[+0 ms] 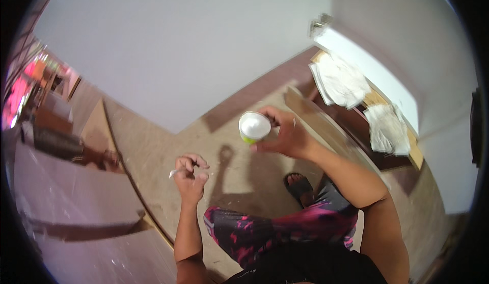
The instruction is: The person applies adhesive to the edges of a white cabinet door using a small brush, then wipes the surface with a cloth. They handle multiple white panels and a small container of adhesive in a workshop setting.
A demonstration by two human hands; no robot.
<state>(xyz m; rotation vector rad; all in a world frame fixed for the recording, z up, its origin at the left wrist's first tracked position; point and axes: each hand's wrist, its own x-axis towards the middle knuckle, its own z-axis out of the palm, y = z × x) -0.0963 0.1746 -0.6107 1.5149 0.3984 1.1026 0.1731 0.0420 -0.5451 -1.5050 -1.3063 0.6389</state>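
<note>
My right hand (285, 133) grips a small white cup (254, 125) with a bit of green low on its side. The thumb is on the near side of the cup and the fingers on the far side. Its inside looks white; what it holds cannot be made out. To the left, my left hand (190, 176) is raised, fingers curled and a gap between fingertips and thumb. A small white bit shows at the outer edge of that hand, too blurred to name. Both hands are above the floor, apart from each other.
A large pale panel (188, 44) stands ahead. At right, white folded cloths or papers (341, 80) lie over a wooden-edged unit (351, 126). A wooden board (326, 118) stands beside it. More pale panels (76, 192) are at left, where another person's leg (56, 142) shows.
</note>
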